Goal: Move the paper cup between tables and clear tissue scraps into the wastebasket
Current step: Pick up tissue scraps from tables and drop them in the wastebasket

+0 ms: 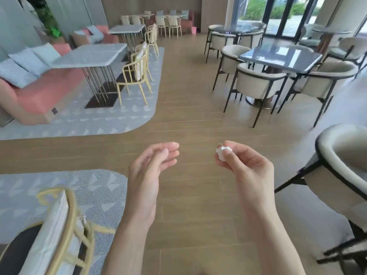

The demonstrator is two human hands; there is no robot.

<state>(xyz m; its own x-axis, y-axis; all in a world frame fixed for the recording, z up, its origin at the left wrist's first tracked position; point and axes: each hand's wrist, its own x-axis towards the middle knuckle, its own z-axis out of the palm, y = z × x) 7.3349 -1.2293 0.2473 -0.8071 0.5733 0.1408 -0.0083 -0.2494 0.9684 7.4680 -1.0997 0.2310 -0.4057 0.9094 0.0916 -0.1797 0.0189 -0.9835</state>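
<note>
While the wooden floor (188, 116) runs between grey tables and chairs, a small pink wastebasket (194, 29) stands far off by the back wall, its contents too distant to make out. Held over the floor, the left hand (153, 163) is loosely curled and empty, and the right hand (246, 163) pinches a crumpled white tissue scrap (222, 152) between thumb and fingertips, partly hidden by the thumb.

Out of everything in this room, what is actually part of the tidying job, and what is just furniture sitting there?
Part of the job:
tissue scrap, pinched in the right hand
left hand, holding nothing
pink wastebasket, far back

Just there:
marble tables
dark glass table
cream chairs
</note>
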